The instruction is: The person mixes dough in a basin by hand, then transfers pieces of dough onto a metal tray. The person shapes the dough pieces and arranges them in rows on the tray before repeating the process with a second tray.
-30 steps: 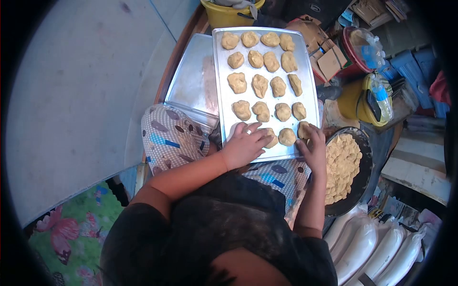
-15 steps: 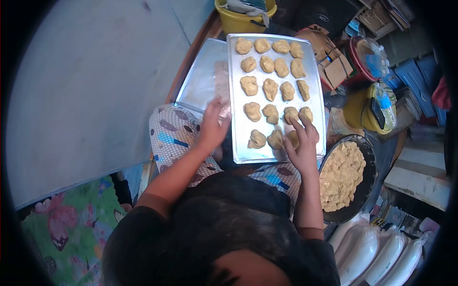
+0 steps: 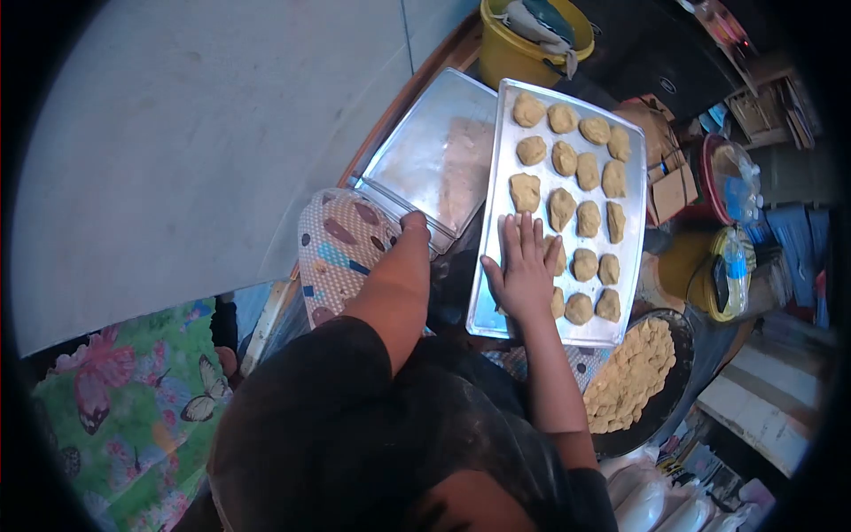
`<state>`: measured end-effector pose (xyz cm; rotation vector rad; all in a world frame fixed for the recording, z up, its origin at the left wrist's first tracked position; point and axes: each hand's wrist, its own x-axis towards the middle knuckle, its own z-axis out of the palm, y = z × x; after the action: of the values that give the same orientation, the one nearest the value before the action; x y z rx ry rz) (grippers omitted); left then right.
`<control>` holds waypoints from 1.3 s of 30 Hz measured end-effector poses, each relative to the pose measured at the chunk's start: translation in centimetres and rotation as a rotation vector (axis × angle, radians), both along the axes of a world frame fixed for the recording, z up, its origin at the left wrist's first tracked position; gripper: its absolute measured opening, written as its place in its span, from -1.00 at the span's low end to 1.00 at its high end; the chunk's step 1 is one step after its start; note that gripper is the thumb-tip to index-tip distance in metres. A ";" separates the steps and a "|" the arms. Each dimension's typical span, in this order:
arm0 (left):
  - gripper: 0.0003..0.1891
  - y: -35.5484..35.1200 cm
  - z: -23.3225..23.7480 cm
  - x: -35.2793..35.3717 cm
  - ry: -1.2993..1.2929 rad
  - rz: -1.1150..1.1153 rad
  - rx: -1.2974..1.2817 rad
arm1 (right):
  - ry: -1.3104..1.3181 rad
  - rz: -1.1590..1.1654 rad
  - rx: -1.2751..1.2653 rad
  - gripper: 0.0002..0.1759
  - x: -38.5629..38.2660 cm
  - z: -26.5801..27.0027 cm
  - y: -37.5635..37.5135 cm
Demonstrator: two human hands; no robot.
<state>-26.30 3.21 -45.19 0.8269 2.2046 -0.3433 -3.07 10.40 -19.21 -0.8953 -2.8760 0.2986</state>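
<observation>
A metal baking tray (image 3: 631,297) with rows of rough dough pieces (image 3: 561,209) rests tilted over my lap. My right hand (image 3: 526,275) lies flat over the left side of it, fingers stretched out on the dough and covering some pieces. To the left, empty baking trays (image 3: 425,133) are stacked, the top one dusted with flour. At their near edge my left hand (image 3: 414,223) is closed on the rim, its fingertips hidden. A black round pan (image 3: 678,355) to the right holds a mass of cut dough (image 3: 634,377).
A yellow bucket (image 3: 505,58) with cloth stands behind the trays. Cardboard (image 3: 669,191), a red-rimmed tub (image 3: 712,191) and another yellow container (image 3: 696,266) crowd the right. White plastic packs (image 3: 647,501) lie at lower right. A pale wall (image 3: 177,177) rises on the left.
My right hand has moved from the tray's lower right to its left side and flattened over the dough. My left hand has closed at the empty trays' near edge. The view has shifted.
</observation>
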 end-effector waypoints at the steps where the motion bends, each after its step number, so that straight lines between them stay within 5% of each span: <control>1: -0.65 0.5 -1.6 0.1 -0.059 -0.034 0.000 | 0.003 0.004 0.002 -0.22 0.1 -0.1 0.0; 2: -0.65 1.1 -3.0 0.0 -0.060 -0.020 0.001 | 0.001 0.019 0.003 -0.22 0.0 0.0 0.1; 7: -0.58 3.2 -5.1 2.9 -0.342 1.976 0.647 | -0.033 0.013 -0.050 -0.23 -0.2 0.5 0.2; 13: -0.21 2.9 -5.4 3.6 -0.176 1.986 1.007 | -0.052 0.004 -0.091 -0.24 -0.2 0.2 0.4; 16: -0.16 4.8 -1.8 2.7 -0.041 1.992 0.754 | -0.055 0.009 -0.089 -0.24 -0.2 0.3 0.4; 18: -0.15 4.2 -4.0 1.8 -0.049 2.072 0.727 | -0.057 0.007 -0.096 -0.24 -0.2 0.5 0.2; 21: -0.12 2.5 -4.2 1.3 -0.404 2.058 0.991 | -0.048 0.010 -0.085 -0.25 -0.4 0.7 0.4; 26: -0.28 3.5 -3.3 1.1 -0.467 2.206 1.094 | -0.038 -0.007 -0.085 -0.25 -0.2 0.4 0.5; 28: -0.32 4.0 -1.8 0.7 -0.389 1.848 1.447 | -0.025 0.002 -0.083 -0.25 -0.2 0.2 0.5; 29: -0.43 4.5 5.9 0.8 -0.415 1.896 1.351 | -0.019 -0.001 -0.084 -0.24 -0.1 0.2 0.5; 33: -0.65 5.8 13.0 -1.0 -0.381 1.507 1.705 | 0.039 -0.007 -0.049 -0.23 0.1 0.1 0.2; 39: -0.67 1.5 26.6 -2.7 0.067 0.947 1.567 | 0.065 -0.003 -0.063 -0.20 0.3 1.1 0.0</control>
<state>-28.99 4.70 -18.62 0.2836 2.3255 1.9787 -2.79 10.40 -18.09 -0.8827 -2.8198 0.4118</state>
